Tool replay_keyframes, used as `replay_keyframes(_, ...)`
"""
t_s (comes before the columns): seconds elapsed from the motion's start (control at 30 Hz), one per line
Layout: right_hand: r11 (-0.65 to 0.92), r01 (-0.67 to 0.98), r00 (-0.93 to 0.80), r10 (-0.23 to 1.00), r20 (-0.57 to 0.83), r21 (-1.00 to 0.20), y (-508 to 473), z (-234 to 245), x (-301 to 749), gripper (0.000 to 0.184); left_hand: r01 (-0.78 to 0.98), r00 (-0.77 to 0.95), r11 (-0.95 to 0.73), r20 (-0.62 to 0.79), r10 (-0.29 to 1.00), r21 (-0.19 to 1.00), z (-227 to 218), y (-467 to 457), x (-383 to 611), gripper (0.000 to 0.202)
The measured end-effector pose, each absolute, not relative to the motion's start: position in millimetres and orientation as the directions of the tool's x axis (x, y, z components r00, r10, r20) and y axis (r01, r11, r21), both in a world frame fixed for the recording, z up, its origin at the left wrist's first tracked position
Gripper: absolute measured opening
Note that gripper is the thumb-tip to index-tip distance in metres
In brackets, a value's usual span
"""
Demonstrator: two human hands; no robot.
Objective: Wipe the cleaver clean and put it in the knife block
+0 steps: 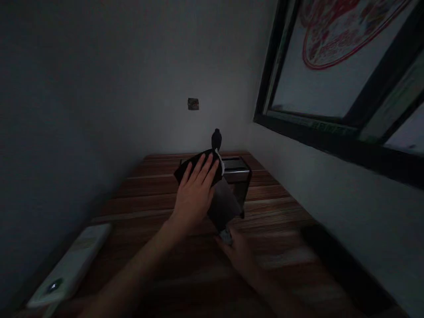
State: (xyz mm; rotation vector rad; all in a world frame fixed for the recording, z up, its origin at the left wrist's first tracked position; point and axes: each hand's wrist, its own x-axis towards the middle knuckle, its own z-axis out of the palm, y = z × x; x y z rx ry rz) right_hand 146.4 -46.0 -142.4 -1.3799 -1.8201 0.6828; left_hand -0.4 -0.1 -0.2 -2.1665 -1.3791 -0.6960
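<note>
The scene is dim. My left hand [195, 190] lies flat with fingers spread on a dark cloth [185, 170], which is draped over a metal box-like appliance [236, 170] on a wooden table [274, 212]. Lower down, my right hand [240, 251] is closed on a small pale edge [226, 236] at the bottom of a dark flat sheet [223, 205] hanging from the appliance. What this sheet is, I cannot make out. A dark rounded knob [216, 139] sticks up behind the cloth.
A white flat device [71, 265] lies at the table's left front edge. A dark strip [338, 260] runs along the right edge by the wall. A dark-framed window [334, 128] with a red emblem is on the right. A small square fitting [193, 104] is on the back wall.
</note>
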Motion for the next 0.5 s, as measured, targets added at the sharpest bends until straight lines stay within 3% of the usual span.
replay_keyframes(0.2,0.263,0.609,-0.117,0.963,0.243,-0.749,-46,-144,147,0.030,0.917,0.355,-0.384,0.667,0.655,-0.111,-3,1,1,0.053)
replay_keyframes(0.5,0.239,0.486,-0.077,0.970,0.231,-0.841,-46,-141,145,0.032,0.876,0.438,-0.461,0.632,0.639,-0.141,-21,-4,14,0.055)
